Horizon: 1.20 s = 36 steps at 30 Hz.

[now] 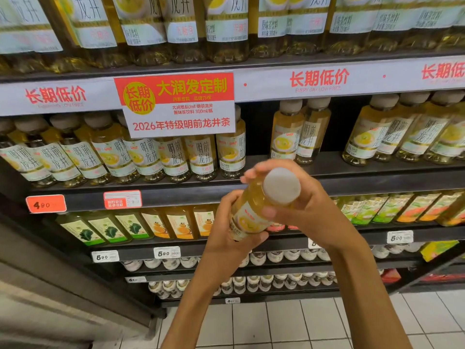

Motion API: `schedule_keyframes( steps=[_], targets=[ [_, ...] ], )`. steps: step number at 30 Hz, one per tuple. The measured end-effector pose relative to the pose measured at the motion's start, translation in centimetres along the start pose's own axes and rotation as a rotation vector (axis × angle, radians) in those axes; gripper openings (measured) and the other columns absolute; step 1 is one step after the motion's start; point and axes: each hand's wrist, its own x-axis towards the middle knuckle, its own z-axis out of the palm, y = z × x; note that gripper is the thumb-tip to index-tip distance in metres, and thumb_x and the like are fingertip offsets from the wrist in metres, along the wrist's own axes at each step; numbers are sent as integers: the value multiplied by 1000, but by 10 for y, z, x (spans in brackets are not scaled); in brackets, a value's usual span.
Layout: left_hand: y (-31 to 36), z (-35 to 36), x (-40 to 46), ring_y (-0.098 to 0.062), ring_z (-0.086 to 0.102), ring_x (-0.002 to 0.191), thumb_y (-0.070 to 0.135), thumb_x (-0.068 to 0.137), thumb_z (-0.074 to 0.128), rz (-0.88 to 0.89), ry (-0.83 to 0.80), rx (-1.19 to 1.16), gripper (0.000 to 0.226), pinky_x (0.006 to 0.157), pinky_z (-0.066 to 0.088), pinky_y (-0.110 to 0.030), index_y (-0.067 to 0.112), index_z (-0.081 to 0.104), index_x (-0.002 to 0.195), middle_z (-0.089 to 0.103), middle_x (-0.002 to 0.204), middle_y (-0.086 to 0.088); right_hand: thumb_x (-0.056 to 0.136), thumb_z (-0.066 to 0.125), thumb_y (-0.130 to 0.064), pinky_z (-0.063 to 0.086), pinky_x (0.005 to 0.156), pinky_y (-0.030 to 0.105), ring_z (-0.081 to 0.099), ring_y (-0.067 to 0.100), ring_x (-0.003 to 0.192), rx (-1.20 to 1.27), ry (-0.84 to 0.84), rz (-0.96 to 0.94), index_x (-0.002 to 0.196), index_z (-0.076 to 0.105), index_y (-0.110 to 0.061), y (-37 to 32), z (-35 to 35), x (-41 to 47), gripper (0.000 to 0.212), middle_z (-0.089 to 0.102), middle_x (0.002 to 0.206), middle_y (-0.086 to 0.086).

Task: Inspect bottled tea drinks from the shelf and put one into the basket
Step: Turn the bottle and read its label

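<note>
Overhead, dark store shelving (377, 177) carries rows of yellow tea bottles (141, 159) behind a red-and-white promotional sign (176, 104); white floor tiles (276, 323) lie below. Both hands grasp one tea bottle (254, 210) before the shelf: left hand (231, 238) low, right hand (302, 202) near the cap.

Supermarket aisle: stocked drink shelves (327, 177), price tags (46, 204), promo sign (176, 104).

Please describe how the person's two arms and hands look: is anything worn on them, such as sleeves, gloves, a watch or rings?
Both forearms are bare as far as the picture shows; no sleeve is visible. The left hand and right hand wear no gloves. No watch, bracelet or ring can be seen on either.
</note>
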Motion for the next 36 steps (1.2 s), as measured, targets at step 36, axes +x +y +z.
schedule_keyframes(
  steps=[36],
  targets=[
    [-21, 14, 35, -9, 64, 103, 23, 72, 75, -158, -36, -199, 53, 82, 51, -18, 17, 51, 119, 68, 109, 3, 77, 77, -11, 54, 78, 17, 64, 4, 95, -206, 201, 267, 122, 55, -24, -1, -14, 37, 52, 64, 108, -3]
  ],
)
